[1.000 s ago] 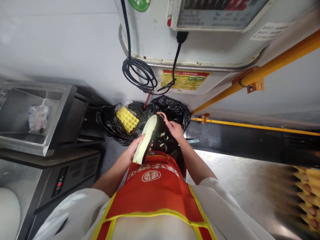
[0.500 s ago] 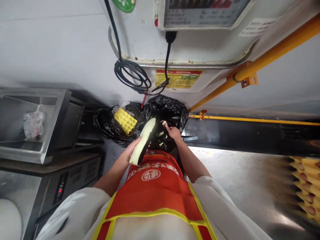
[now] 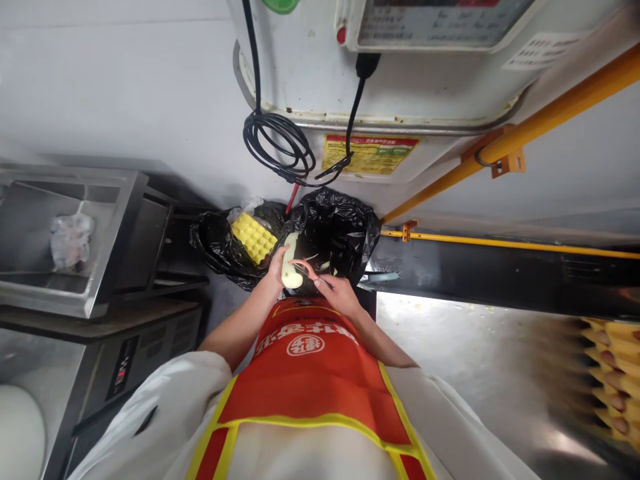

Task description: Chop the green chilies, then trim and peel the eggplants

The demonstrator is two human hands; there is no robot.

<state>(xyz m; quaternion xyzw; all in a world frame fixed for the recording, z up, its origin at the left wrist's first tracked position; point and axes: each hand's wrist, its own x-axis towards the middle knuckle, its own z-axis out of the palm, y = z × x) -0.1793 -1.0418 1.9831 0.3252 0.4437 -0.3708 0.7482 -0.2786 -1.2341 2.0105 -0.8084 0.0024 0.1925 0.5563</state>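
My left hand point(image 3: 277, 268) is wrapped round a long pale-green peeled vegetable point(image 3: 289, 264), held end-on above an open black rubbish bag point(image 3: 345, 237). My right hand point(image 3: 336, 290) is closed on a small pink-handled peeler point(image 3: 306, 269), whose head touches the near end of the vegetable. Pale peel strips lie inside the bag. My orange apron with yellow trim point(image 3: 310, 373) fills the lower middle of the view.
A second black bag point(image 3: 220, 243) holds a yellow egg tray point(image 3: 253, 237). Steel counter and tray point(image 3: 75, 233) stand at the left. Above hang a white appliance point(image 3: 400, 73) with coiled black cable point(image 3: 277, 143) and an orange pipe point(image 3: 525, 133). Yellow crates point(image 3: 610, 373) sit right.
The vegetable has turned from lying lengthwise to pointing end-on and moved up. My right hand has come back from the far tip to the near end with the peeler.
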